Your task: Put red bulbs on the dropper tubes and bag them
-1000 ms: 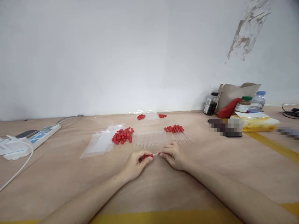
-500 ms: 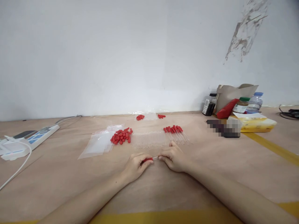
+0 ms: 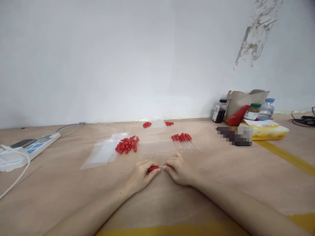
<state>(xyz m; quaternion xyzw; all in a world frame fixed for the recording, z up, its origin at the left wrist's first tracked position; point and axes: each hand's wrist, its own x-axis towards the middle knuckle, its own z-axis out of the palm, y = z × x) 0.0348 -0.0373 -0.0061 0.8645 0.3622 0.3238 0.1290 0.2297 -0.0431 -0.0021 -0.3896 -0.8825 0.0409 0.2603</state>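
My left hand [image 3: 144, 173] is closed round a red rubber dropper bulb [image 3: 153, 168], which points to the right. A thin clear dropper tube [image 3: 160, 167] runs from the bulb's end into the closed fingers of my right hand [image 3: 177, 169], which pinch it. Behind my hands lies a row of clear tubes [image 3: 155, 148]. To its left is a heap of loose red bulbs [image 3: 127, 145]. On its right, several droppers with red bulbs fitted [image 3: 182, 137] lie side by side, tubes toward me.
Clear zip bags [image 3: 104, 150] lie left of the heap. Small groups of red bulbs [image 3: 147, 124] sit near the wall. At far left is a power strip [image 3: 43, 146] with a white cable. A yellow tissue pack [image 3: 268, 130], bottles and a grey bag [image 3: 246, 100] stand at right.
My hands have come closer together, so less of the tube shows between the bulb and my right fingers. The whole view has shifted slightly.
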